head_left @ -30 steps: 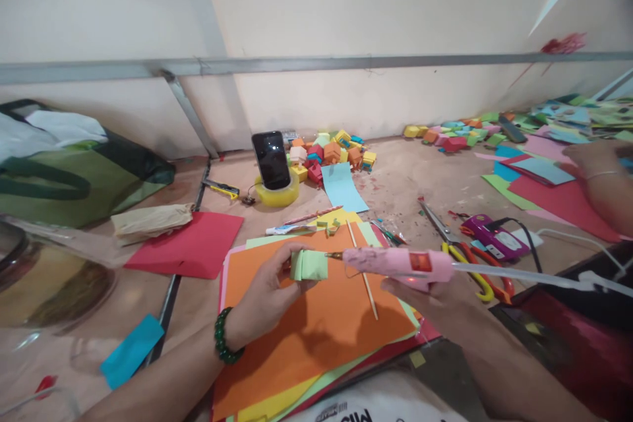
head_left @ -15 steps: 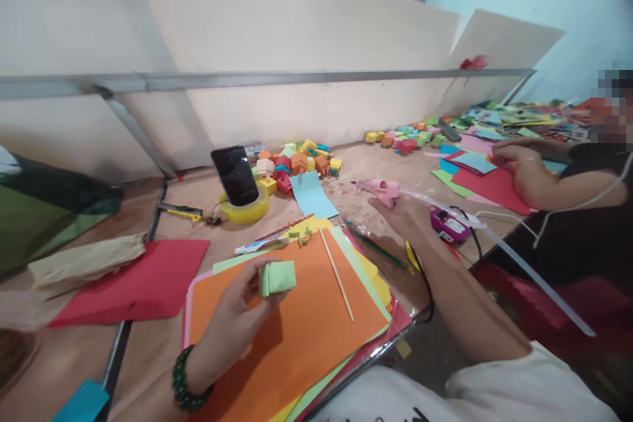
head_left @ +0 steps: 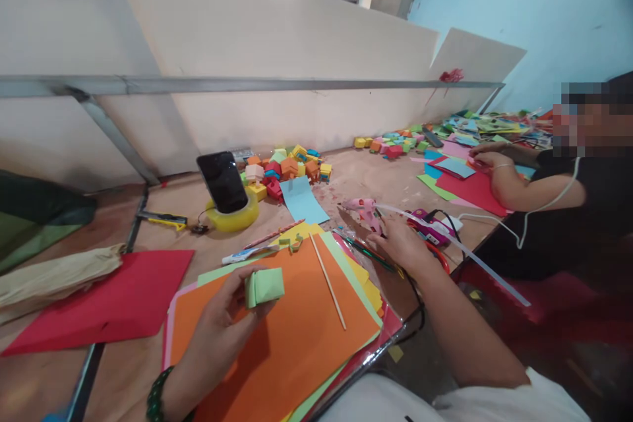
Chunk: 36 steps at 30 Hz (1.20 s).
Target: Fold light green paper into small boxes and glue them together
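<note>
My left hand (head_left: 222, 316) holds a small pale green folded-paper cube (head_left: 267, 287) between thumb and fingers, above a stack of coloured paper topped by an orange sheet (head_left: 291, 349). My right hand (head_left: 403, 244) is around the handle of a pink hot glue gun (head_left: 364, 209), its fingers partly hidden. The nozzle points left, and a long clear glue stick (head_left: 475, 254) sticks out behind. A thin wooden stick (head_left: 329, 283) and small green paper bits (head_left: 291, 242) lie on the stack.
A phone (head_left: 222, 181) leans in a yellow tape roll (head_left: 235, 214). Behind are a pile of paper cubes (head_left: 289, 168) and a light blue sheet (head_left: 304, 198). A cutter (head_left: 165, 219) and red paper (head_left: 109, 297) lie left. At right, a co-worker's arm (head_left: 519, 184) rests near coloured sheets.
My view has turned a little to the right. My right hand has lowered the glue gun, and its glue stick has swung. The green cube stays in my left hand.
</note>
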Each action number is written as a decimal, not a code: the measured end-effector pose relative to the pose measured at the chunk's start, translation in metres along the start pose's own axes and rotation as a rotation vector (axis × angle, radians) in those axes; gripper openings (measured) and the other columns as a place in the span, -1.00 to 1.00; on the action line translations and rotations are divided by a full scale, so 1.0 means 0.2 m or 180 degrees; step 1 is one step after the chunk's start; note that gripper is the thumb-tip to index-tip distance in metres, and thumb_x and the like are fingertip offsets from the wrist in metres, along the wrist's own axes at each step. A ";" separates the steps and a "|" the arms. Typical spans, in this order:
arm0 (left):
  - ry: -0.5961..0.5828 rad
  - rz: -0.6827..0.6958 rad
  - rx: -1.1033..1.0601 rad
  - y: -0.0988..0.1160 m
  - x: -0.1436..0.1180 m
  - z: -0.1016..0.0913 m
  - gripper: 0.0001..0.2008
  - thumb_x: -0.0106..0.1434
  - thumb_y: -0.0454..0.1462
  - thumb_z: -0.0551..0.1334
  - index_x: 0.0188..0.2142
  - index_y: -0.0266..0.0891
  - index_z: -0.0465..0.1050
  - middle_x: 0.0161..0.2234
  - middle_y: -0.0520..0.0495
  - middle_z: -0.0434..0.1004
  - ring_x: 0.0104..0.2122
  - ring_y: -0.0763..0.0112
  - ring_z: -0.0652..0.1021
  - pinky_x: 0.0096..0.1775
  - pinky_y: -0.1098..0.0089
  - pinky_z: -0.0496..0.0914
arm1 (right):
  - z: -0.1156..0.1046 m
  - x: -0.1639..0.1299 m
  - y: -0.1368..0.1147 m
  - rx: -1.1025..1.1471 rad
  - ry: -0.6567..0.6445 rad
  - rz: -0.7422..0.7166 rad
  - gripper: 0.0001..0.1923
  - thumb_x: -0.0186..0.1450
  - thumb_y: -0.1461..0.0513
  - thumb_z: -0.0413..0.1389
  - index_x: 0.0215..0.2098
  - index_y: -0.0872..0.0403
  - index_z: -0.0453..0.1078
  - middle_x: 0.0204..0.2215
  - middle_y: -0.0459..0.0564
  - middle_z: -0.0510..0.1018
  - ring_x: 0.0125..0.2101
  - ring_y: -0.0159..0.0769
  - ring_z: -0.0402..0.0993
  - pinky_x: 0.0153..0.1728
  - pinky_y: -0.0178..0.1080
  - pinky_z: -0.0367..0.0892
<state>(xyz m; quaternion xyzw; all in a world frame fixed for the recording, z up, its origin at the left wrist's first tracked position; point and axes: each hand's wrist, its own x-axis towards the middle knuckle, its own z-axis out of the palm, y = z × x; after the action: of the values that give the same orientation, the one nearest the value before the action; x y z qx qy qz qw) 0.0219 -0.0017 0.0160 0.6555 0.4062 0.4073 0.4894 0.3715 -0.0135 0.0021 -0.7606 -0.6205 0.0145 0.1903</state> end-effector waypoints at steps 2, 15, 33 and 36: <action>0.0035 -0.0055 -0.0118 0.01 0.00 0.00 -0.68 0.10 -0.10 0.34 -0.18 -0.14 0.42 -0.27 -0.07 0.53 -0.29 0.32 0.55 -0.23 0.38 0.48 | -0.03 -0.11 -0.02 -0.0469 0.0101 0.0282 -0.79 0.27 0.19 0.07 -0.21 0.12 0.43 -0.27 0.20 0.57 -0.29 -0.10 0.50 -0.35 -0.22 0.29; 0.0830 0.0094 -0.0219 -0.05 0.09 -0.08 -0.59 0.09 -0.12 0.36 -0.12 -0.21 0.34 -0.17 -0.08 0.49 -0.19 0.34 0.52 -0.15 0.38 0.43 | -0.28 -0.19 -0.61 0.0235 -0.0587 -0.1525 -0.73 0.34 0.29 -0.01 -0.08 -0.03 0.46 -0.37 -0.03 0.57 -0.39 -0.32 0.48 -0.39 -0.35 0.28; 0.0184 0.0104 0.0095 -0.03 0.05 -0.02 -0.69 0.14 -0.16 0.29 -0.14 -0.20 0.36 -0.15 -0.11 0.54 -0.19 0.28 0.54 -0.14 0.32 0.43 | 0.02 0.13 -0.58 0.1181 -0.1290 -0.1352 -0.80 0.33 0.17 0.04 -0.35 0.10 0.43 -0.43 -0.08 0.53 -0.42 -0.40 0.40 -0.41 -0.37 0.22; 0.0111 0.0262 0.0423 -0.02 0.04 -0.01 -0.74 0.16 -0.19 0.27 -0.16 -0.20 0.37 -0.19 -0.10 0.54 -0.23 0.28 0.54 -0.17 0.31 0.44 | -0.06 0.05 -0.61 0.1933 -0.1566 -0.1099 -0.77 0.32 0.14 0.03 -0.42 0.11 0.36 -0.52 -0.14 0.44 -0.53 -0.45 0.36 -0.52 -0.38 0.19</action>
<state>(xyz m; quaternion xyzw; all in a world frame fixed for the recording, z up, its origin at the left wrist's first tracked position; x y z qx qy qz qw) 0.0227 0.0068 0.0138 0.6955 0.4134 0.4106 0.4204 0.2632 0.0111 0.0530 -0.5289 -0.7332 0.3455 0.2515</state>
